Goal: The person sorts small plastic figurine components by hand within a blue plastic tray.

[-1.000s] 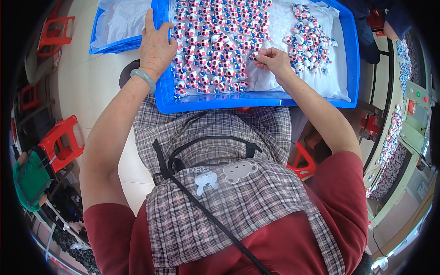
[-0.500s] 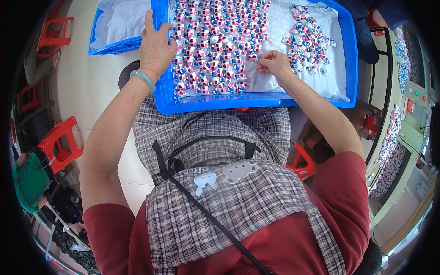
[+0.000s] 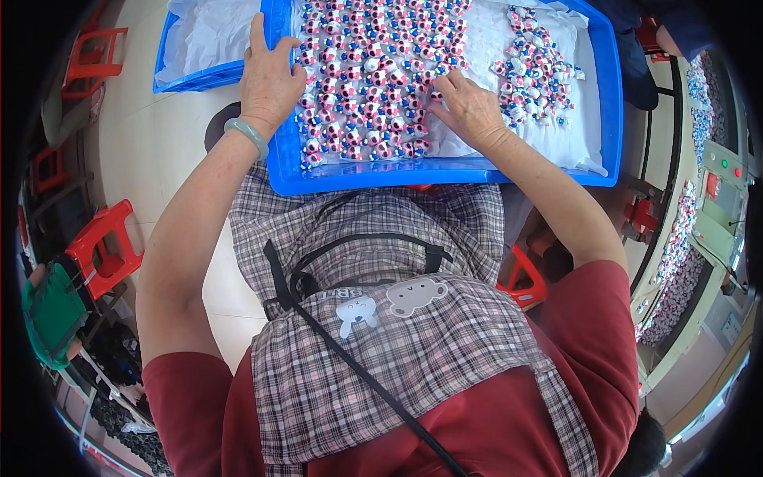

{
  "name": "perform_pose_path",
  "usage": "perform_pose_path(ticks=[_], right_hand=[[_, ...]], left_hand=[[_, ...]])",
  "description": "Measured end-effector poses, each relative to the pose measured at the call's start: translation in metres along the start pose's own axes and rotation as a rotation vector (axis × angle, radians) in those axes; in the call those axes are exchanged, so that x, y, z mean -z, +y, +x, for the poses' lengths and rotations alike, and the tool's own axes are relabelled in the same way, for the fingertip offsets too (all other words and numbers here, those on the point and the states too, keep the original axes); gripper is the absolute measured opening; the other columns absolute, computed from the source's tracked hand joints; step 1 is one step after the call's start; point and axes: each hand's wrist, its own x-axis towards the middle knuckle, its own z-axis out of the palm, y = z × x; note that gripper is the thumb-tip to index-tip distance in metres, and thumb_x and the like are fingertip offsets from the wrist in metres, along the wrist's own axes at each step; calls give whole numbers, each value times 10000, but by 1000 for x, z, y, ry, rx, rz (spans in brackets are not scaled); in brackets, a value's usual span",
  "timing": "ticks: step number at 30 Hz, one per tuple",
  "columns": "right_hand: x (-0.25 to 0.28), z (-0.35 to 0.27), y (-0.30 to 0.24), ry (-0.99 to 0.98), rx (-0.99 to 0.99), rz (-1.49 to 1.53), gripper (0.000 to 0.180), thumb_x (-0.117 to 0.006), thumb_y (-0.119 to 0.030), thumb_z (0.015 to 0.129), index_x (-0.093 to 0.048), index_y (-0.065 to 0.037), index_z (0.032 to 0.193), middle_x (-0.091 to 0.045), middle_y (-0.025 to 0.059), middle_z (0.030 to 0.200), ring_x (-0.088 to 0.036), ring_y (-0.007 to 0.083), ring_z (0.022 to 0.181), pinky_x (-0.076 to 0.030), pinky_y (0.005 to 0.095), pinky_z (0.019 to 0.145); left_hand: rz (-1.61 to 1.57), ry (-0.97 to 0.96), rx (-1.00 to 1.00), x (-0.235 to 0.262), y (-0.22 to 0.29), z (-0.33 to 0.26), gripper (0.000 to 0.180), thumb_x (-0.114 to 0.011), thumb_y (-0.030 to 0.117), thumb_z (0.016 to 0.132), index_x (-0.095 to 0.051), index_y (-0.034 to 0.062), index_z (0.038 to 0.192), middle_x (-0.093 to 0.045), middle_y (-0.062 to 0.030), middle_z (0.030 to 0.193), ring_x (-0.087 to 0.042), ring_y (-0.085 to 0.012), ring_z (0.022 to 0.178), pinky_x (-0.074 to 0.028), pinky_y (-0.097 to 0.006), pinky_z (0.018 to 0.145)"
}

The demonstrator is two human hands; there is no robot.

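Observation:
A blue plastic tray [image 3: 381, 176] lined with white sheeting stands before me. Small white, pink and blue animal figurines [image 3: 350, 91] lie in close rows across its left and middle part. A looser heap of the same figurines [image 3: 534, 71] is on the right side. My left hand [image 3: 269, 83] rests on the tray's left rim, fingers spread, holding nothing. At the right edge of the rows, my right hand [image 3: 470, 110] is closed, thumb and fingers pinching a figurine [image 3: 435, 96] that they partly hide.
A second blue tray [image 3: 203, 75] with white lining adjoins at the left. Red stools [image 3: 107, 246] stand on the floor to the left. To the right are another person's dark-clothed leg [image 3: 636, 75] and a pale green machine [image 3: 719, 191] beside many more figurines.
My right hand has moved slightly left and up, from beside the row's edge to a figurine there, and its palm has turned down. The left hand stays on the rim.

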Motion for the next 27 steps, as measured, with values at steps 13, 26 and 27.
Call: perform_pose_path(ticks=[13, 26, 27], right_hand=[[-16, 7, 2, -167, -38, -139, 260, -666, -238, 901, -536, -102, 1081, -693, 108, 754, -722, 288, 660, -562, 419, 547], [-5, -7, 7, -170, 31, -89, 263, -642, -151, 854, -538, -105, 1091, -633, 110, 853, -714, 287, 669, -565, 434, 523], [-5, -9, 8, -187, 36, -85, 280, -648, -152, 858, -538, -107, 1112, -636, 103, 892, -711, 287, 682, -562, 426, 522]], left_hand=[[-98, -88, 62, 22, 21, 7, 384, -641, 70, 768, -648, 12, 1147, -229, -397, 1549, -397, -545, 1358, -364, -495, 1160], [-139, -94, 93, 23, 18, 6, 379, -620, 63, 771, -667, 30, 1146, -213, -405, 1552, -404, -569, 1336, -373, -504, 1152], [-139, -94, 91, 24, 19, 7, 379, -620, 63, 771, -667, 30, 1146, -213, -405, 1552, -404, -569, 1336, -373, -504, 1152]])
